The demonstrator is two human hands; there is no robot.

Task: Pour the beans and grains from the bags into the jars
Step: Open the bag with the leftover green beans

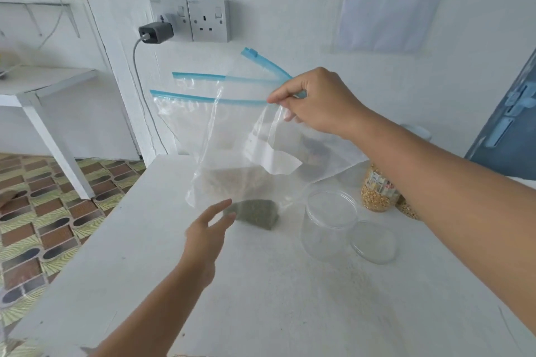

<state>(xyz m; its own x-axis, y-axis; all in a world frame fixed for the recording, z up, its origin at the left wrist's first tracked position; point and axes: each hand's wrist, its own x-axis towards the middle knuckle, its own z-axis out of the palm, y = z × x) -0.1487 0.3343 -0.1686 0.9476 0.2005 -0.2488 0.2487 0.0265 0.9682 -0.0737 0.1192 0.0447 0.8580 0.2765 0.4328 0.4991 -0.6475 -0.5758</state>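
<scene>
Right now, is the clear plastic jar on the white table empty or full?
Empty: the clear plastic jar shows nothing inside, and its lid lies beside it.

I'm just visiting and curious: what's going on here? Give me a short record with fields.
Right hand: pinches the top of a clear zip bag, holding it above the table
Bag contents: greenish grains in the bottom corner
Left hand: open, fingers straight, reaching toward the grains
Empty jar: upright, open
Lid: leaning against the jar
Behind: jar of yellow kernels
</scene>
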